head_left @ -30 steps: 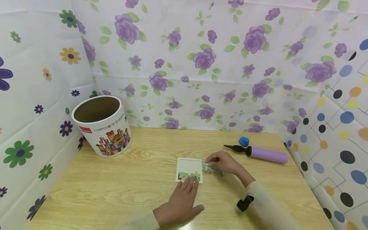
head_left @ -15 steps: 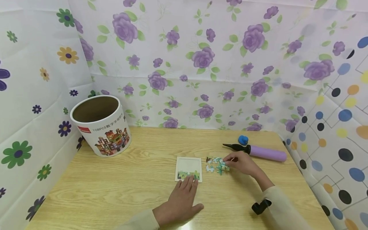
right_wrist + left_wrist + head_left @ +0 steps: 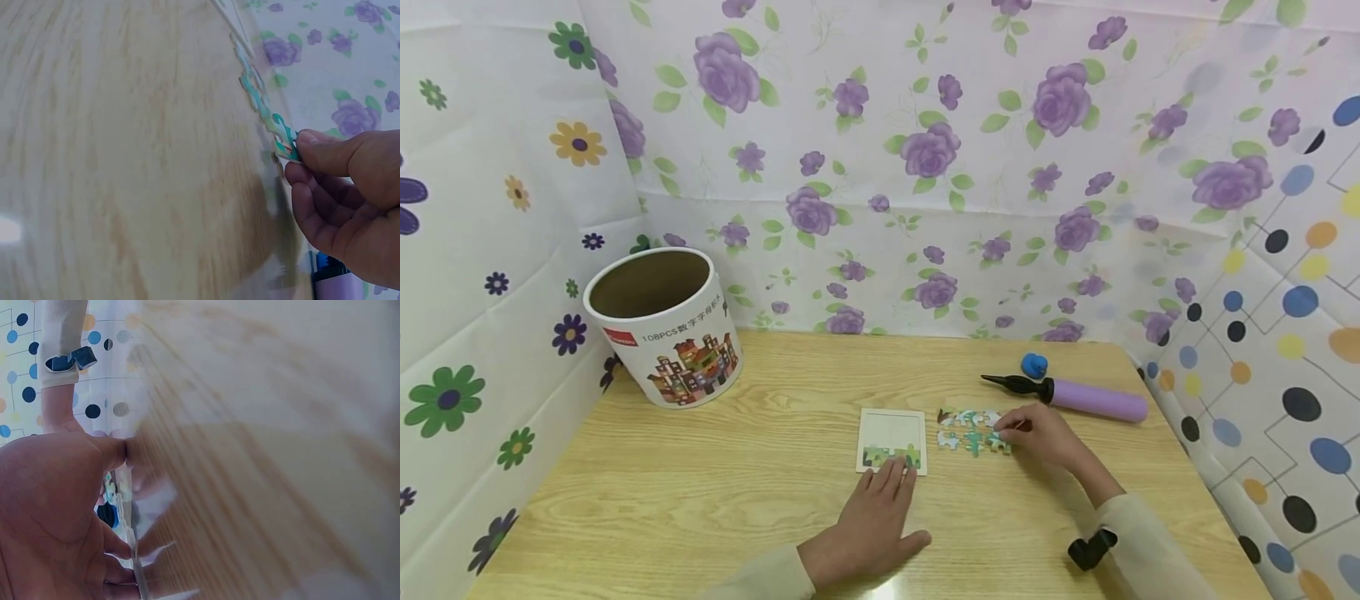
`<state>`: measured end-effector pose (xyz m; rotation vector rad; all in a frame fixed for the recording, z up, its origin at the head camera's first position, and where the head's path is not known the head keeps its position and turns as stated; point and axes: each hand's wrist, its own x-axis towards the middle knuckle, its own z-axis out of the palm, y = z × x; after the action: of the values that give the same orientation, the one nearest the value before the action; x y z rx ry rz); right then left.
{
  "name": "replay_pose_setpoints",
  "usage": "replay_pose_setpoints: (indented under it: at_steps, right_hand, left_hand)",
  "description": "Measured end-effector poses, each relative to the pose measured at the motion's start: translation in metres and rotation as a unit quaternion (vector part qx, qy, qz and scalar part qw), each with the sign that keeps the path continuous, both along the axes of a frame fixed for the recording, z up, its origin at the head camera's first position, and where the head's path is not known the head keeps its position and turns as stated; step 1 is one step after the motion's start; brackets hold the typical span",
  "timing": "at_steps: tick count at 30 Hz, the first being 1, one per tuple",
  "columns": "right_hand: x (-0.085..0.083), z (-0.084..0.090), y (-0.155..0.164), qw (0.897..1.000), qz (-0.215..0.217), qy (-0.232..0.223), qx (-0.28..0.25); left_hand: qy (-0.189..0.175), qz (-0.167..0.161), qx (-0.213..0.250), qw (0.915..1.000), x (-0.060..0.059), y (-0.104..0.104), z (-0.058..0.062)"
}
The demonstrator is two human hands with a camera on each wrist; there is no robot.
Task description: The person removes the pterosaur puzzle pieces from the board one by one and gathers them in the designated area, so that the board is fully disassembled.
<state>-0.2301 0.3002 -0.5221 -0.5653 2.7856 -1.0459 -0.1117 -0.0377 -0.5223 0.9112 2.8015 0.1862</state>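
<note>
Lower centre of the frame, your left hand (image 3: pixel 871 527) lies flat on the desk (image 3: pixel 700 475), fingers straight, tips touching the puzzle board (image 3: pixel 892 440). Right of it, your right hand (image 3: pixel 1041 433) pinches a puzzle piece (image 3: pixel 1000 442) among loose ones.

A makeshift tabletop booth, seemingly set up for recording: a wooden desk (image 3: pixel 715 467) boxed in on three sides by hung flower-printed and dotted plastic sheets (image 3: pixel 925 167).
</note>
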Motion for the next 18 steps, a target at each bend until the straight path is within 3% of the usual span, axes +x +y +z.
replay_pose_setpoints:
  at_steps: [8, 18]
  right_hand:
    - [-0.0008, -0.0096, -0.0027, 0.999, 0.013, 0.031, 0.006]
    - [-0.0007, -0.0086, -0.0065, 0.998, 0.005, 0.049, 0.030]
  left_hand:
    - [-0.010, 0.006, 0.015, 0.9998, 0.0023, 0.0001, 0.0005]
    - [-0.034, 0.022, 0.038, 0.9985, 0.0029, 0.0037, -0.0017]
